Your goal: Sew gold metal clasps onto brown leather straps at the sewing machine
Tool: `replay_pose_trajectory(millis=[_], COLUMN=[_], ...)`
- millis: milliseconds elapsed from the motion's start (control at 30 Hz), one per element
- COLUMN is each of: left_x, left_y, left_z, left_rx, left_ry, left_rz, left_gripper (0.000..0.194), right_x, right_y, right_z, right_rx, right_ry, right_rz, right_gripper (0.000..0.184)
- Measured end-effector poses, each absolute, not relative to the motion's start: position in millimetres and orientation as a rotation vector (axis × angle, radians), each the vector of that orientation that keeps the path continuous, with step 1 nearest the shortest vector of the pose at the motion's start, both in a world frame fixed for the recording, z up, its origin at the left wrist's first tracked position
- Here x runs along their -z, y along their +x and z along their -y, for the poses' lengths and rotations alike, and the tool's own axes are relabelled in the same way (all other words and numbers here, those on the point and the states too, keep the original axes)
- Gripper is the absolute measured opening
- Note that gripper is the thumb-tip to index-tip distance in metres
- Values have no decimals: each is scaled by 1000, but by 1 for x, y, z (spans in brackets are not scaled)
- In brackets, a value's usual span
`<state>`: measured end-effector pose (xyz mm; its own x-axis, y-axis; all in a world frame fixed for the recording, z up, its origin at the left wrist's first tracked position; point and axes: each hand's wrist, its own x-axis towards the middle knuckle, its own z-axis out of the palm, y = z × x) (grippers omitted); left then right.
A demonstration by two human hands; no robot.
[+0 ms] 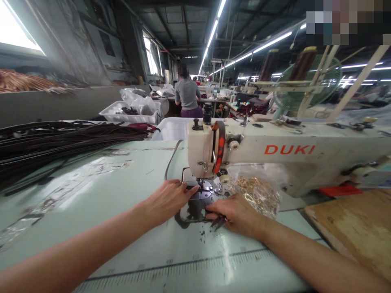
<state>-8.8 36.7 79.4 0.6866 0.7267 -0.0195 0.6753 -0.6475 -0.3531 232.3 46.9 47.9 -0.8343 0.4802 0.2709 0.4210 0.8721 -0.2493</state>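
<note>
A white sewing machine (244, 142) stands in front of me, its needle area lit over a metal plate (195, 211). My left hand (171, 199) is closed at the left of the presser foot, its fingertips pressing on a narrow dark strap (172, 160). The strap curves away behind that hand across the table. Just right of and below the needle is my right hand (236, 213), its fingers curled around small dark thread snips (218, 222). The snips' blades point down toward the table. Small dark scraps (202, 234) lie beside them.
A clear bag of gold-coloured metal rings (256, 193) lies under the machine arm. Many dark straps (61, 142) are heaped at the left. A printed ruler (183, 266) crosses the table front. Behind are a white bin (131, 116) and a person in grey (187, 93).
</note>
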Motion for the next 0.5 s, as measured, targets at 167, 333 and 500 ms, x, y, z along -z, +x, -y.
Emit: replay_pose_trajectory(millis=[167, 333, 500], left_x=[-100, -121, -117], left_y=[4, -3, -24], left_z=[-29, -53, -83], left_rx=[-436, -375, -554], left_ry=[-2513, -2778, -3212], left_rz=[1215, 1309, 1764], left_gripper=[58, 44, 48], right_x=[-43, -40, -44], right_y=[233, 236, 236], right_z=[-48, -50, -49], right_rx=[-261, -235, -227], right_ry=[-700, -674, -689], right_rz=[2719, 2709, 2710], right_gripper=[14, 16, 20])
